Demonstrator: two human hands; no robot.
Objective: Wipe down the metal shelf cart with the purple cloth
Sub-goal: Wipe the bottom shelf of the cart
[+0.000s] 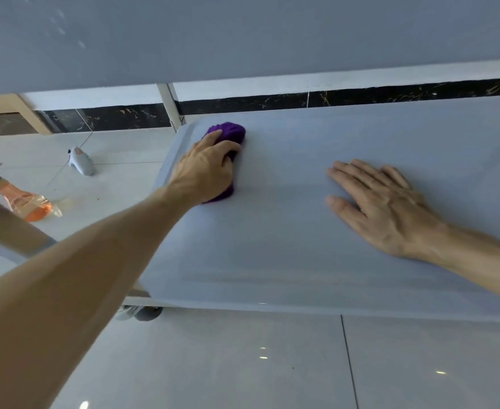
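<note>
Cart shelf fills our view, a broad pale metal sheet running left to right, with another shelf overhead and a corner post rising at the back left. It looks stiff and smooth, probably slick under a damp rag, and since a caster shows beneath the near edge, we judge the whole thing could roll if pushed hard.

Floor tiles gleam below, glossy and pale.

Our left hand is out at the far left corner of the shelf, fingers curled over the cloth and pressing it flat to the metal. Our right hand lies spread on the shelf well to the right, fingers straight, palm down, holding nothing; it looks like a brace to keep the cart put.

Cloth next: a purple bundle, soft and bunched, mostly hidden under the left palm with a fuzzy lobe poking out ahead of the fingers. It will squash and fold freely, so a grip from above with the palm bearing down seems right.

Off on the floor to the left lies a spray bottle with orange liquid, on its side, and farther back a small grey gadget with a cord.
</note>
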